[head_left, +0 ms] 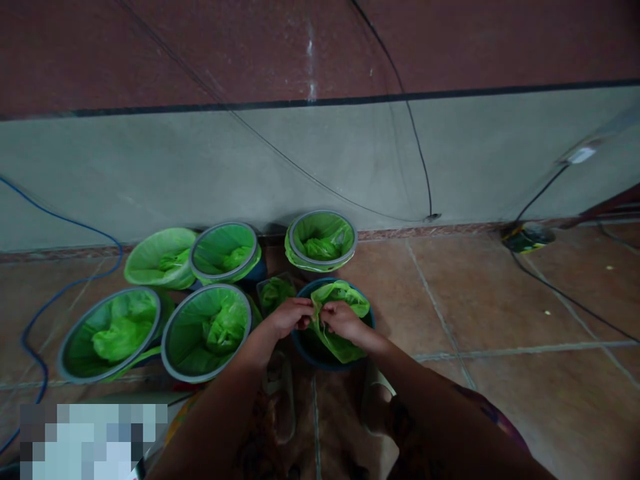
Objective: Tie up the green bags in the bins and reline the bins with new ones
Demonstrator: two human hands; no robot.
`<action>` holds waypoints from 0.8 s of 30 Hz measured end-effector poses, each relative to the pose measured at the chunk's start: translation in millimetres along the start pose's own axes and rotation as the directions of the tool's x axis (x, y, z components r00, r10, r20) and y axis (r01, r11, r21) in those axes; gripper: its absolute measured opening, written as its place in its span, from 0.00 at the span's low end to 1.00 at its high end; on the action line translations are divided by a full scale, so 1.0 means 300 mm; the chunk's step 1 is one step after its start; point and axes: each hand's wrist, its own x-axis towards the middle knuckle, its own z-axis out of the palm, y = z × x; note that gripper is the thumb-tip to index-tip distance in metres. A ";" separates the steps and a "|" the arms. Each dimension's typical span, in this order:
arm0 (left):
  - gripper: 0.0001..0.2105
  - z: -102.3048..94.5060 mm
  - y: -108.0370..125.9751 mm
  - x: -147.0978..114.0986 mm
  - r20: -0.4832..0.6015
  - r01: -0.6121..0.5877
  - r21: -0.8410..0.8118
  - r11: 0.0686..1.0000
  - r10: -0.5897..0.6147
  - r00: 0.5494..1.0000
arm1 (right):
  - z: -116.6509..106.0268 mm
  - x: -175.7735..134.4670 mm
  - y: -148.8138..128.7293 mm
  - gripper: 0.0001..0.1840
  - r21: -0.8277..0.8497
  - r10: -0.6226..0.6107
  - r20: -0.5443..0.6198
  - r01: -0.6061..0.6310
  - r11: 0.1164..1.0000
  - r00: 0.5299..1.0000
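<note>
Left hand [295,316]: fingers pinching translucent green plastic bag [343,347].
Right hand [342,319]: seems pinched on it too; I see fingertips poorly.
Round blue bin [306,349]: under bag.

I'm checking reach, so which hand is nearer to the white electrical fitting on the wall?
Right. The right hand is well below and left of the white electrical fitting in view; the left hand is farther left, both on the green plastic bag.
</note>
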 end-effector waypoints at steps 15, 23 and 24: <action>0.04 -0.031 0.172 -0.062 -0.272 -0.558 0.467 0.686 0.711 0.648 | -0.146 -0.072 -0.133 0.11 0.113 -0.269 -0.209 0.297 0.948 0.940; 0.04 0.066 0.258 -0.172 -0.097 -0.778 -0.260 0.572 0.786 0.611 | -0.269 -0.192 -0.265 0.22 0.512 -0.435 -0.245 0.496 0.701 0.867; 0.05 0.081 0.256 -0.171 -0.070 -0.767 -0.259 0.587 0.780 0.621 | -0.255 -0.178 -0.257 0.25 0.493 -0.431 -0.190 0.465 0.735 0.882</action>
